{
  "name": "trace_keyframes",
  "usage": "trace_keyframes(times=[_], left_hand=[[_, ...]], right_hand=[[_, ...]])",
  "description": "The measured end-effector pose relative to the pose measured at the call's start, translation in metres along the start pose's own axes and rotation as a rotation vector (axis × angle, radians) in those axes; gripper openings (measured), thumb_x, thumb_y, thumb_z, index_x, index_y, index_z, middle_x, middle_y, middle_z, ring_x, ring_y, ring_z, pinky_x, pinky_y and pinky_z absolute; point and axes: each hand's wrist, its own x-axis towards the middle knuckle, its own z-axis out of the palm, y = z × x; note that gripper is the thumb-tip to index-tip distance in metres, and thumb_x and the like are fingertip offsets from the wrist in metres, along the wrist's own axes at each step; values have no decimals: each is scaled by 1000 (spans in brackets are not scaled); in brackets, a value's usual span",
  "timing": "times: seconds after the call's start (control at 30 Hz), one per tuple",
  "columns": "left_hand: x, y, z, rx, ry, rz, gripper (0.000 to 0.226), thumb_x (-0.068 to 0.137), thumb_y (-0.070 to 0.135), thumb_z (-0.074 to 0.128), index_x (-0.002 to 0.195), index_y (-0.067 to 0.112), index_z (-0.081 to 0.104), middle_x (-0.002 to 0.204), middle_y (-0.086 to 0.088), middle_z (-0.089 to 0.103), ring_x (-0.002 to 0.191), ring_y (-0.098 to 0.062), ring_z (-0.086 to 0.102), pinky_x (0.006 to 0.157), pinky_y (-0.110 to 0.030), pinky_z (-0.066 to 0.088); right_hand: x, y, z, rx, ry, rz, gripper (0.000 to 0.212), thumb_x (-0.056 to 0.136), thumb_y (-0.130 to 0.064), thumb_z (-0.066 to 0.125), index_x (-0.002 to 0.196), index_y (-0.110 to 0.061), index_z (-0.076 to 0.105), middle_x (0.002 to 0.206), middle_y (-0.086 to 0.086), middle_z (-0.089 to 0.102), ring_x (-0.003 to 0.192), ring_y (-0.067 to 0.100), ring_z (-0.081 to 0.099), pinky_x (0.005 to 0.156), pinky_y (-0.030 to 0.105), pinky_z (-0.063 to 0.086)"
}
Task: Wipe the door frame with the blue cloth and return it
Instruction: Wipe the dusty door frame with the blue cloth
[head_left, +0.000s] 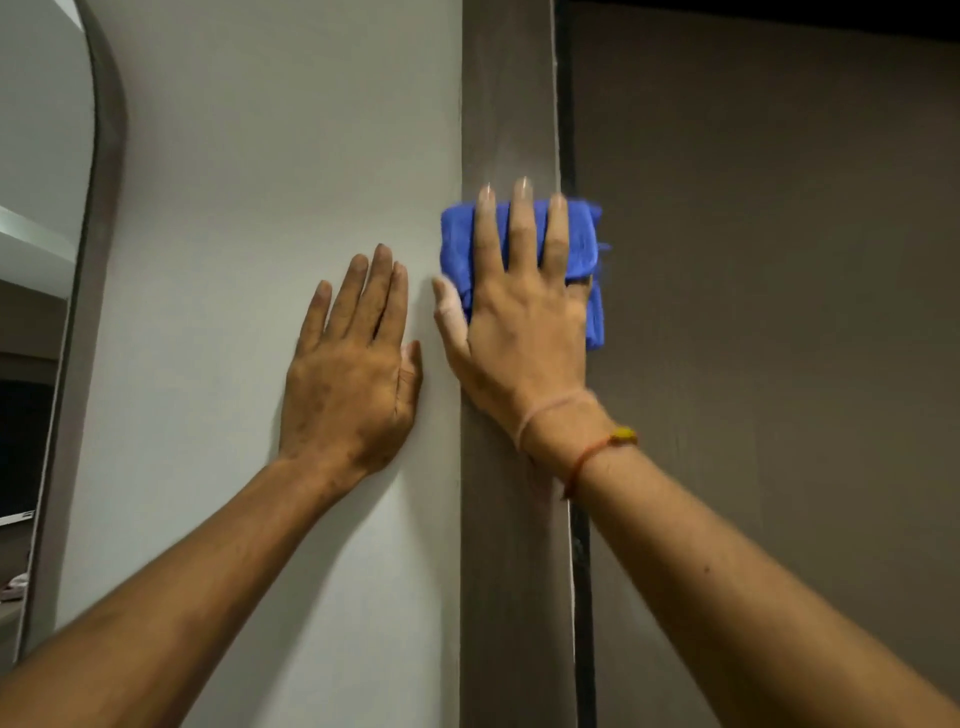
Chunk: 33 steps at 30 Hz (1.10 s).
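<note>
Right hand (519, 332) presses blue cloth (582, 244) flat — on door frame (509, 104).

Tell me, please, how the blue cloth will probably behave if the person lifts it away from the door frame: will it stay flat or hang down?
The blue cloth would probably droop: it is folded, and its lower corner already hangs loose beside the right hand. It looks soft and light, since a flat palm alone pins it to the door frame. Released, it would likely slide down.

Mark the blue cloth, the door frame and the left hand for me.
blue cloth (581, 244): head view, upper right fold.
door frame (511, 104): head view, bare face above the cloth.
left hand (345, 384): head view, back of the hand.
</note>
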Motion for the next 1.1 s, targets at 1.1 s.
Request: trace_keyframes(times=[1.1], left_hand=[[-1, -2, 0, -27, 15, 8, 60, 93, 34, 17, 147, 10, 7, 158, -10, 7, 145, -21, 2, 119, -43, 8]], right_hand=[[-49, -7, 5, 33, 13, 31, 72, 90, -52, 33, 148, -15, 16, 157, 16, 17, 144, 36, 5, 111, 63, 21]])
